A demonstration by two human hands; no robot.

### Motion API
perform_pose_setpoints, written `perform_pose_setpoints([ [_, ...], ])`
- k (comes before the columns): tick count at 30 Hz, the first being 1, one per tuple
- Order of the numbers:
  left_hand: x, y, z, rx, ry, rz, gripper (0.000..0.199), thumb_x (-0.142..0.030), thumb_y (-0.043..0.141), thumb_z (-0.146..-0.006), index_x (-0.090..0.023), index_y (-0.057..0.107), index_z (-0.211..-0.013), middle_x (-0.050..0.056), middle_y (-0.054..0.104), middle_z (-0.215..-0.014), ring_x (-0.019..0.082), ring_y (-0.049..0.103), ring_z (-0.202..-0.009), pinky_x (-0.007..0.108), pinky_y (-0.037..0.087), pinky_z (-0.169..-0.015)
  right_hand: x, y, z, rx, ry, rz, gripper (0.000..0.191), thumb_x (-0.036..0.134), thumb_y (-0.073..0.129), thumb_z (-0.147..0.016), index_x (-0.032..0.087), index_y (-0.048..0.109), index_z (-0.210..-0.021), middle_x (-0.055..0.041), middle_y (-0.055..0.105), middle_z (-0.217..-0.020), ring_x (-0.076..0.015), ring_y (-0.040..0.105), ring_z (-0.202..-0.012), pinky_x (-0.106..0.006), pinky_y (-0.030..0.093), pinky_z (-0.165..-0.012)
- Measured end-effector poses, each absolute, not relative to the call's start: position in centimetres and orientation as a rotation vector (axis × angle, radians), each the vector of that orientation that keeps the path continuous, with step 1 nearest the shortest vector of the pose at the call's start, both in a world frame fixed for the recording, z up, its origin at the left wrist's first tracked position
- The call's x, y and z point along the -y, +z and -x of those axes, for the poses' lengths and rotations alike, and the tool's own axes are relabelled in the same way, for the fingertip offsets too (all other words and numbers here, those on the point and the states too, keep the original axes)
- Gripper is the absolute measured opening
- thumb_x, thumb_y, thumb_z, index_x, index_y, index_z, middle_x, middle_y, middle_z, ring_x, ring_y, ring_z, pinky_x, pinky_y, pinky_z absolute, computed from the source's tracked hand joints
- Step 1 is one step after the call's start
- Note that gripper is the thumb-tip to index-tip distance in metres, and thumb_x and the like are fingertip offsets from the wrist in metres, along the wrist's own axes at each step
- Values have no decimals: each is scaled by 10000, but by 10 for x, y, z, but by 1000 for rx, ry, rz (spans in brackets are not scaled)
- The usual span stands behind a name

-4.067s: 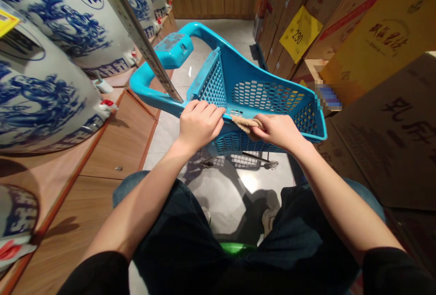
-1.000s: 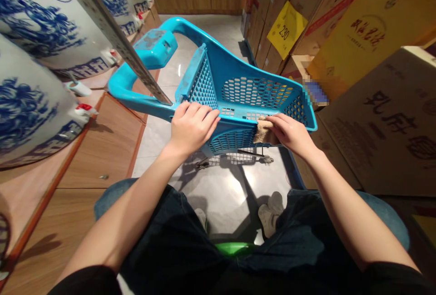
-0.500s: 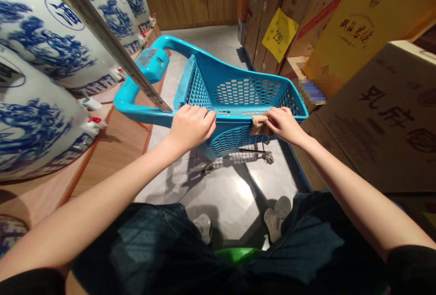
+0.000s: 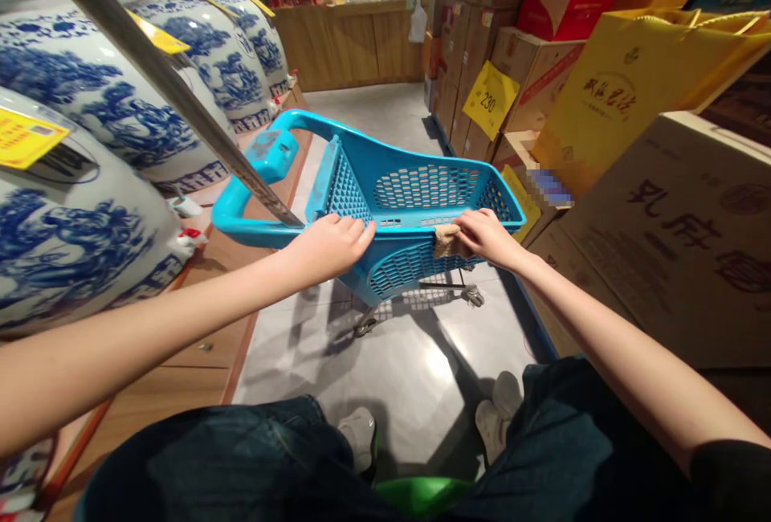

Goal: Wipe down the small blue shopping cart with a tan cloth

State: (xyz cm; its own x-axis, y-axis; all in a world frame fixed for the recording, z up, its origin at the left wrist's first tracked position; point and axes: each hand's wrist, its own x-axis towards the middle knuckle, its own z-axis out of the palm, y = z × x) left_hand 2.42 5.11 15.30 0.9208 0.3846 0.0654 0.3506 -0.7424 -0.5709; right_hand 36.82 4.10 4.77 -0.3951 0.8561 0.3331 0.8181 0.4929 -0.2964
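A blue plastic shopping cart [image 4: 337, 267] with perforated sides stands crosswise before me, its handle to the left. My left hand [image 4: 337, 245] is closed over the near rim, close to the handle end. Farther right along the same rim, my right hand [image 4: 487, 234] grips a brown cloth [image 4: 446, 241], which is folded over the edge and hangs down the outside. A metal pole [image 4: 174, 96] slants down from the upper left to the cart near my left hand.
Large blue-and-white jars [image 4: 138, 88] line a wooden ledge on the left. Cardboard boxes [image 4: 668, 241] and a yellow paper bag [image 4: 602, 96] crowd the right side. Behind is a wooden counter [image 4: 355, 44] with packaged goods. Something green [image 4: 425, 494] lies beneath me, between my legs.
The view has tilted up, bringing the jar tops and counter goods into sight. My right hand and the cloth have shifted slightly left along with the cart in the picture.
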Motion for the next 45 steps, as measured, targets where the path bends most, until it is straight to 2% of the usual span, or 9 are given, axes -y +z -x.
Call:
perform_pose_setpoints([
  [4,-47,145,-4,544,-10,2452,388,-95,564,-937,-75,685,-1305,177,765,-1202,253,725,-926,355,504,-732,-45,46,-362,2339,113,1327,201,286,443,-1039,205,610,-962,-69,671,-905,-225,592,-889,-379,362,-930],
  [8,-50,148,2,504,132,2450,423,-75,563,-930,-77,686,-1336,184,762,-1236,249,738,-932,343,531,-737,-48,42,-354,2340,84,1283,228,283,423,-1054,200,614,-962,-72,672,-914,-221,587,-883,-383,362,-936],
  [13,-53,181,-11,539,466,2540,410,-83,601,-923,-85,696,-1322,168,805,-1061,246,769,-852,317,546,-670,-53,38,-346,2331,64,1252,221,264,443,-1040,202,622,-927,-68,676,-895,-223,591,-869,-399,366,-949],
  [18,-57,205,-44,720,610,2550,180,-205,642,-946,-162,795,-862,102,764,-701,245,760,-674,300,528,-607,-57,42,-344,2348,79,1242,190,246,473,-1027,202,636,-938,-69,687,-901,-224,603,-867,-378,383,-916],
  [25,-82,196,-64,646,449,2678,130,-92,693,-835,-182,774,-788,69,751,-672,213,725,-629,297,549,-685,-50,44,-339,2374,-34,1329,186,213,491,-1015,171,672,-1018,-107,684,-940,-243,592,-859,-354,420,-785],
  [31,-77,185,-69,634,386,2693,146,-99,724,-834,-180,755,-716,78,736,-636,217,722,-635,300,543,-701,-35,48,-288,2354,-192,1356,279,125,457,-1012,152,666,-1195,-175,696,-1138,-307,606,-1013,-447,484,-914],
  [35,-67,180,-77,653,429,2619,142,-135,782,-833,-169,738,-702,75,718,-609,210,721,-612,276,519,-643,-34,50,-280,2393,-207,1260,317,110,457,-1023,170,625,-1286,-157,687,-1219,-283,610,-1053,-414,479,-933],
  [40,-58,180,-45,670,414,2618,29,-153,760,-888,-152,763,-859,95,755,-712,217,742,-680,283,536,-662,-40,42,-324,2427,-318,1385,141,98,520,-948,163,644,-964,-117,659,-919,-258,560,-836,-368,404,-761],
  [45,-42,170,3,558,169,2517,429,-53,591,-964,-179,671,-1366,115,777,-1260,203,755,-941,291,550,-697,-47,34,-350,2455,-379,1290,128,112,501,-918,184,605,-897,-107,627,-866,-248,506,-785,-357,352,-722],
])
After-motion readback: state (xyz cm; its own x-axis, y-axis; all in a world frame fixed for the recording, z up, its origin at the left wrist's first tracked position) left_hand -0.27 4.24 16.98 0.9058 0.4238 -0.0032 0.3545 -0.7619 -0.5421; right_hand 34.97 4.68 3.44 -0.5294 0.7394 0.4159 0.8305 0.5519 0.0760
